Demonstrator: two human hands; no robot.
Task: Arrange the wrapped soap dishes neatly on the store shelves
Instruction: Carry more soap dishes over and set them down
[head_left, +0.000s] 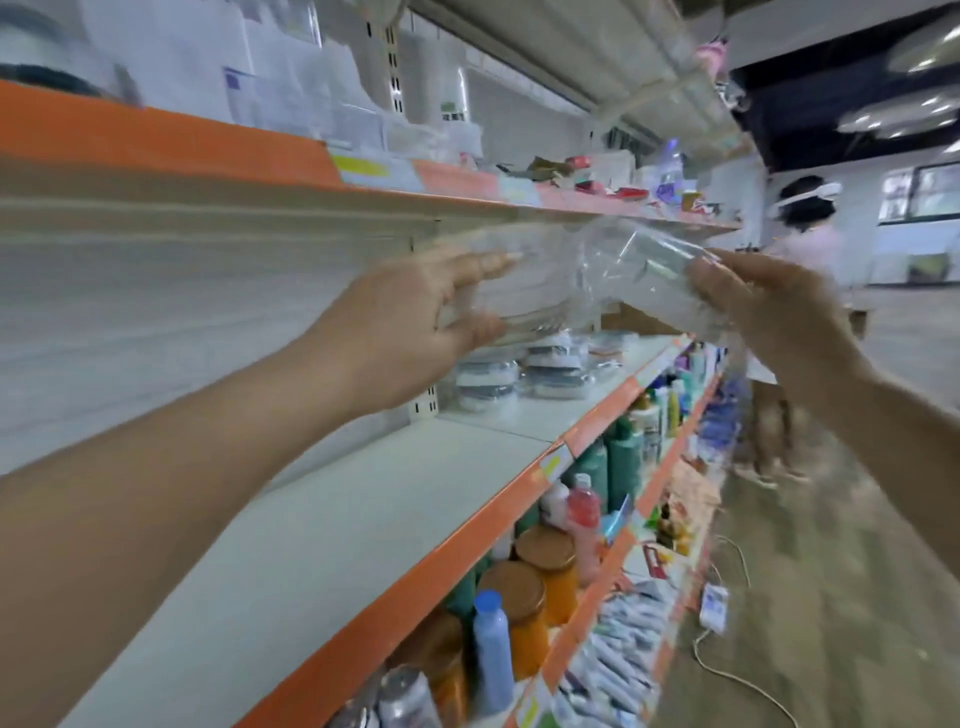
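Clear, glossy, crinkled plastic wrap (597, 270) around the held dish. Smooth matt painted metal on the shelf (363, 519), glossy orange edge strip (431, 566). Down at 6 o'clock, shiny plastic bottles (491, 654) and jars (524, 613) with dull brown lids. Same crinkly film on stacked dishes (550, 371).

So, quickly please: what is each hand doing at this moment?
Left hand: grips the clear plastic-wrapped soap dish at its left end.
Right hand: pinches the crinkled clear wrap at the right end.
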